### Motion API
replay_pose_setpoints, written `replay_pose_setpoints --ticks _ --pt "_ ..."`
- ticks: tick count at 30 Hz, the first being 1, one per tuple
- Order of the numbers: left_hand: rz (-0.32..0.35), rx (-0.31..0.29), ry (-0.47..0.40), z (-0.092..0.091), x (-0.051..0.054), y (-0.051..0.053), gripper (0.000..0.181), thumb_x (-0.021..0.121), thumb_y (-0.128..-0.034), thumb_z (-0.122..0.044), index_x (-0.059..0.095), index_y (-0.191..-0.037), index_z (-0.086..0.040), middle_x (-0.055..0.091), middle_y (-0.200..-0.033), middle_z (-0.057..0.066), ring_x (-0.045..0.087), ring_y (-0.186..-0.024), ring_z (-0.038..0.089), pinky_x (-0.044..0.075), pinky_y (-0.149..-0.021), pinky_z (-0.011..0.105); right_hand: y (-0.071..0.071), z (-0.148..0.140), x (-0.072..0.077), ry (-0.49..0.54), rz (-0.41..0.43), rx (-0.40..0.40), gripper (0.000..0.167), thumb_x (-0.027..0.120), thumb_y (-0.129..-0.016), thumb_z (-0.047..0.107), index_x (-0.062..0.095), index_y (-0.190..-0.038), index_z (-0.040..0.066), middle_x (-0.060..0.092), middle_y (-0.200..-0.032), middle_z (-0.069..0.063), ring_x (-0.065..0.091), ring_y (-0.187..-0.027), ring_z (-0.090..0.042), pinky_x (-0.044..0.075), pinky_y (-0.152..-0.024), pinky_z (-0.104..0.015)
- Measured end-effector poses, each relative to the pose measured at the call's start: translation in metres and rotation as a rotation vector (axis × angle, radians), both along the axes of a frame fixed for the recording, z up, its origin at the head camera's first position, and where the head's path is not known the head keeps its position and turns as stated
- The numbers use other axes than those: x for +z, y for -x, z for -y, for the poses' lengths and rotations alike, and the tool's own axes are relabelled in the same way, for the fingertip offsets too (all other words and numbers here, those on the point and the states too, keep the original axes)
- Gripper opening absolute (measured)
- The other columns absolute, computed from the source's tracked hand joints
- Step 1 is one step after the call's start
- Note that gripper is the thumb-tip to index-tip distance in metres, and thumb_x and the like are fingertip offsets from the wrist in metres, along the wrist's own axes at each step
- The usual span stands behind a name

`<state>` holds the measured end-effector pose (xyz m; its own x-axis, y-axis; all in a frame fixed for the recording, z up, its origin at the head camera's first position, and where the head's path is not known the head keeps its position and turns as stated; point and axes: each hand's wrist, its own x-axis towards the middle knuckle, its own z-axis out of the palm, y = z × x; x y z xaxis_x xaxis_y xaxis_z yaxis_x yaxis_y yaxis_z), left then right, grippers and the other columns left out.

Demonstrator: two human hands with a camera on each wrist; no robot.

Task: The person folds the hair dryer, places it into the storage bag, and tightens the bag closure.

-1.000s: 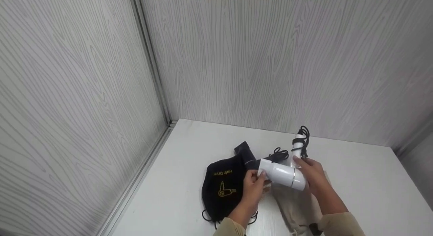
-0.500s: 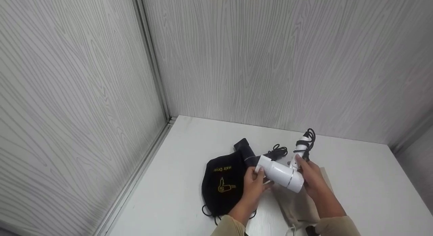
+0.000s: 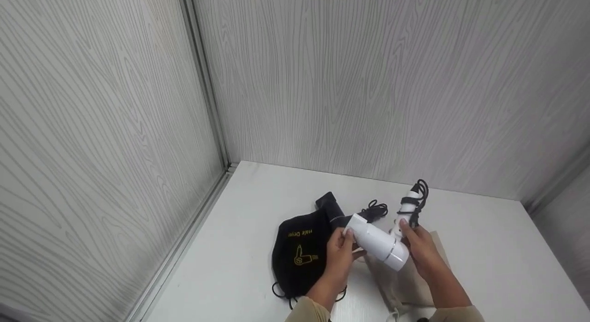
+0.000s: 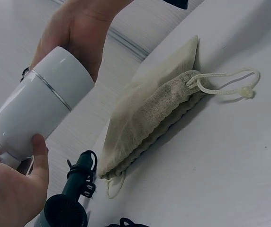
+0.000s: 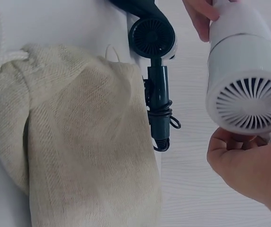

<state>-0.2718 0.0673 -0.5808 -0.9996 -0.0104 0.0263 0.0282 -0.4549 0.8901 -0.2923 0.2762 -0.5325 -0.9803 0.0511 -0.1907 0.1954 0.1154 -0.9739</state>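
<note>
A white hair dryer (image 3: 375, 241) is held between both hands above a beige drawstring pouch (image 3: 408, 283). My left hand (image 3: 340, 257) pinches the nozzle end, thumb on the near side. Around the handle, just above the body, my right hand (image 3: 423, 249) curls its fingers. A black cord is wound on the handle's far end. In the right wrist view the dryer's vented rear (image 5: 253, 104) faces the camera. The right hand's fingers are partly hidden behind the body in the left wrist view.
A dark hair dryer (image 3: 329, 209) with its cord bundled lies on the white table (image 3: 221, 248) behind the left hand. Beside it is a black drawstring bag (image 3: 299, 250) with yellow "Hair Dryer" print. Grey wood-grain panels (image 3: 368, 82) enclose the table.
The white hair dryer has turned slightly clockwise, its rear end swinging down and toward me. Both hands keep their hold on it. The dark hair dryer and the bags stay put.
</note>
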Motion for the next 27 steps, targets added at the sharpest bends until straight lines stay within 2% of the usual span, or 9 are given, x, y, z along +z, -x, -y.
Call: replay_pose_setpoints --ticks 8,14,18,21,25,27 --pt "0.038 -0.022 -0.009 0.004 0.003 -0.002 0.023 0.054 -0.1126 -0.024 0.060 -0.119 -0.003 0.072 -0.118 0.014 0.076 -0.100 0.026 0.065 -0.083 0.051 -0.004 -0.004 0.000 -0.123 -0.017 0.028 0.065 0.044 -0.114 0.047 0.042 -0.150 -0.007 0.061 -0.123 -0.004 0.060 -0.104 -0.004 0.049 -0.089 -0.013" --pt "0.053 -0.025 0.024 0.005 0.010 -0.006 0.024 0.054 -0.1130 -0.029 0.060 -0.122 -0.007 0.067 -0.128 0.017 0.074 -0.106 0.026 0.065 -0.079 0.051 -0.010 -0.001 -0.003 -0.206 -0.086 0.004 0.051 0.045 -0.115 0.039 0.051 -0.137 -0.007 0.061 -0.110 -0.004 0.057 -0.097 -0.011 0.049 -0.086 -0.021" --pt "0.047 -0.037 0.029 0.004 0.014 -0.007 0.024 0.054 -0.1130 -0.030 0.060 -0.123 -0.009 0.068 -0.128 0.016 0.075 -0.109 0.028 0.066 -0.078 0.050 -0.013 -0.001 -0.002 -0.243 -0.104 -0.015 0.057 0.045 -0.113 0.047 0.050 -0.137 -0.005 0.059 -0.116 -0.007 0.054 -0.101 -0.013 0.048 -0.087 -0.019" --pt "0.037 -0.045 0.026 0.004 0.017 -0.008 0.023 0.054 -0.1130 -0.030 0.061 -0.122 -0.009 0.068 -0.128 0.015 0.076 -0.109 0.029 0.066 -0.077 0.049 -0.014 -0.001 -0.002 -0.200 -0.121 -0.030 0.057 0.047 -0.113 0.047 0.050 -0.137 -0.004 0.059 -0.116 -0.007 0.055 -0.100 -0.012 0.049 -0.087 -0.018" --pt "0.017 -0.051 0.031 0.006 0.020 -0.009 0.024 0.054 -0.1130 -0.029 0.061 -0.121 -0.007 0.067 -0.128 0.016 0.076 -0.108 0.028 0.066 -0.078 0.049 -0.015 0.001 -0.001 -0.115 -0.163 -0.039 0.047 0.050 -0.114 0.037 0.050 -0.135 -0.005 0.060 -0.111 -0.004 0.059 -0.097 -0.009 0.051 -0.087 -0.018" --pt "0.003 -0.047 0.041 0.008 0.022 -0.009 0.025 0.055 -0.1126 -0.029 0.061 -0.121 -0.006 0.068 -0.127 0.017 0.076 -0.105 0.027 0.066 -0.078 0.049 -0.017 0.001 -0.001 -0.111 -0.176 -0.023 0.045 0.049 -0.114 0.034 0.049 -0.138 -0.005 0.061 -0.114 -0.004 0.061 -0.101 -0.008 0.052 -0.090 -0.016"
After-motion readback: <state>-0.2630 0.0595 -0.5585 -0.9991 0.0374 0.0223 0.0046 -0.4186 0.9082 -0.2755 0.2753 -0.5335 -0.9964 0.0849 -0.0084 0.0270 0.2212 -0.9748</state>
